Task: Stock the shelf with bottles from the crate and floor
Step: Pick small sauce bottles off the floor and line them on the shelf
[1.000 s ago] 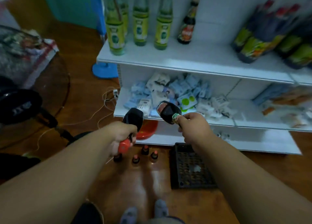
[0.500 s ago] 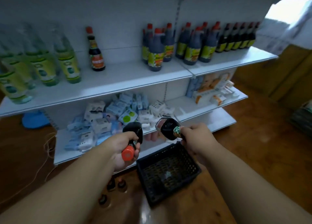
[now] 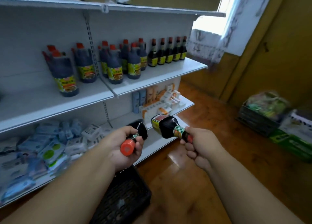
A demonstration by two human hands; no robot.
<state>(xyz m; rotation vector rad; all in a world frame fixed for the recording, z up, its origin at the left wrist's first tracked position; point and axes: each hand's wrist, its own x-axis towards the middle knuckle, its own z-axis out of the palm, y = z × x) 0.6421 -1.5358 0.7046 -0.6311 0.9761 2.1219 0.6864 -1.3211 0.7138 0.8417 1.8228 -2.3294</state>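
Head view now faces the shelf's point(image 3: 152, 75) right end. Left hand point(image 3: 124, 146) and right hand point(image 3: 199, 146) still grip one dark bottle point(image 3: 137, 128) and another bottle point(image 3: 167, 125) by the necks

A glossy wooden floor point(image 3: 211, 156) runs to yellow-brown wall panels point(image 3: 270, 63). Left of those panels, a bright window point(image 3: 219, 26) with a patterned curtain point(image 3: 206, 44) admits daylight.

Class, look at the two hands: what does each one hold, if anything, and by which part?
Each holds a dark bottle by its neck: the left hand grips the left bottle, the right hand the right bottle.
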